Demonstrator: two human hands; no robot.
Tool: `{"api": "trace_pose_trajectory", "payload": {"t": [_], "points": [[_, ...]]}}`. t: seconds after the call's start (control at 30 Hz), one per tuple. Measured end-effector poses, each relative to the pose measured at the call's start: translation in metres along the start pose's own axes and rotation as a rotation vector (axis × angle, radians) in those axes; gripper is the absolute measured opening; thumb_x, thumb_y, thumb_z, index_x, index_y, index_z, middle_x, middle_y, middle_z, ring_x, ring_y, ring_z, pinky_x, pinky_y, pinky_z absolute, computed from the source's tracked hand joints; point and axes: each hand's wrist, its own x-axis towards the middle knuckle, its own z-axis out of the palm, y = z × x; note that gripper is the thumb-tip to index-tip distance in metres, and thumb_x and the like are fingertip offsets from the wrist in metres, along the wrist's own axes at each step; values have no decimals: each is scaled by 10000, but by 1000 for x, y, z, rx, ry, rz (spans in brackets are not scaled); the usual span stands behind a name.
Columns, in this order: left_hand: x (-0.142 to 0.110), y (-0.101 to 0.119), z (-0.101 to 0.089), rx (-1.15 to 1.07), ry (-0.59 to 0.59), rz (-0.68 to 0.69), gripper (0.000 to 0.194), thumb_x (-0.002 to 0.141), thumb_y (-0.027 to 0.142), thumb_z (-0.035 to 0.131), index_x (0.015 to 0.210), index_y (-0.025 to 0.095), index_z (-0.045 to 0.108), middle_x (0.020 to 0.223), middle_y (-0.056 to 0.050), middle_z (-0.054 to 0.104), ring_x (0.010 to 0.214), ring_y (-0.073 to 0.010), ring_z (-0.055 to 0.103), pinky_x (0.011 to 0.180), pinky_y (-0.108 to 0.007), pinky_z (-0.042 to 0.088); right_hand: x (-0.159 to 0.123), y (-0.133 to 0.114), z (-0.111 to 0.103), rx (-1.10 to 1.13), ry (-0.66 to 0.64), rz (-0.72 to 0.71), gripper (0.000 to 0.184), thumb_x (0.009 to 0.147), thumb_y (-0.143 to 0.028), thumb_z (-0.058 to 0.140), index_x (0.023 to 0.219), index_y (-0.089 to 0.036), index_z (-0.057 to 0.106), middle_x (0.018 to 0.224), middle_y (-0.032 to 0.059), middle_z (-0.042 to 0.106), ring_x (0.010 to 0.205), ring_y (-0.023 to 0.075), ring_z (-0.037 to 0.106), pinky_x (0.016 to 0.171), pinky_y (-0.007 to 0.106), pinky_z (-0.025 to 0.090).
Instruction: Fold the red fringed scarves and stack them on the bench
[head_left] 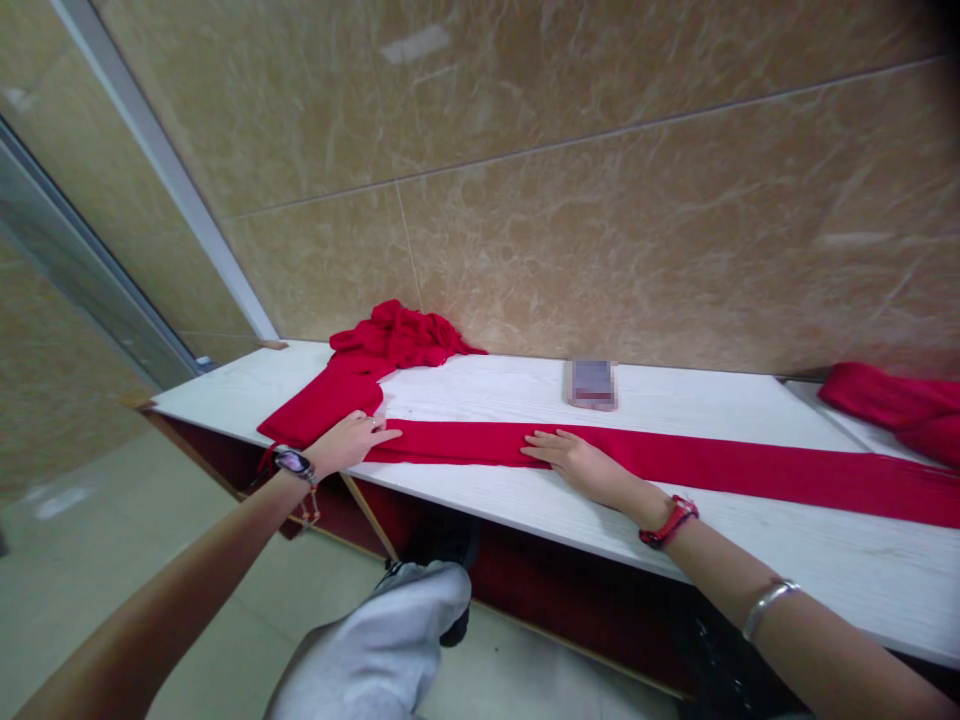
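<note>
A long, folded band of red cloth (465,442) runs along the white tabletop and off to the right. My right hand (574,460) lies on it palm down, fingers stretched out flat over the fabric. At the band's left end, near the table's front edge, my left hand (349,443) presses on the cloth. Its thumb points right, apart from the bent fingers, whose tips are partly hidden. Just beyond the left hand, a wider folded red piece (326,400) leads into a crumpled red heap (397,340) near the wall.
A phone (592,384) lies behind the band, by the tiled wall (600,230). More red cloth (892,405) rests at the far right. The white table (480,375) has dark red open shelving (570,590) beneath it. My grey-clad leg (382,640) is at the front.
</note>
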Motion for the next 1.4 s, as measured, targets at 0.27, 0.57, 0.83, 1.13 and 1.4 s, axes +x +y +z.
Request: {"api": "trace_pose_trajectory", "payload": {"t": [0.27, 0.57, 0.83, 1.13, 1.4], "points": [[-7, -1, -11, -14, -30, 19, 574, 778, 7, 370, 1243, 314, 506, 987, -62, 576, 874, -166, 550, 785, -282, 353, 0, -5, -5, 0, 1, -48, 456, 870, -65, 313, 1251, -220, 510, 1316, 68, 492, 1239, 178, 401, 1042, 427, 301], [37, 61, -47, -313, 141, 97, 380, 871, 158, 350, 1178, 236, 562, 1261, -37, 507, 1160, -156, 432, 1008, -302, 266, 2, 2, 1, -6, -29, -116, 410, 887, -94, 330, 1232, -190, 530, 1309, 92, 497, 1236, 195, 406, 1025, 428, 316], [94, 129, -26, -444, 48, 82, 440, 943, 305, 270, 1380, 257, 291, 1470, -31, 232, 1348, -201, 165, 1069, -420, 160, -5, -7, -8, -28, -98, -69, 428, 893, -128, 328, 1288, -212, 472, 1352, 94, 447, 1265, 195, 364, 1040, 440, 282], [109, 136, -53, -452, -64, 0, 439, 895, 236, 306, 1324, 176, 375, 1481, -52, 184, 1358, -191, 126, 1081, -406, 145, -12, 10, -32, -48, -118, 131, 492, 927, -396, 300, 1373, -191, 342, 1392, 109, 389, 1296, 246, 302, 1031, 448, 291], [132, 159, -38, -420, 52, 32, 473, 939, 380, 237, 1381, 221, 293, 1467, -22, 236, 1349, -194, 165, 1074, -383, 174, -40, 20, -16, -248, -182, 231, 505, 934, -434, 224, 1397, -240, 281, 1451, 96, 274, 1312, 315, 239, 991, 553, 290]]}}
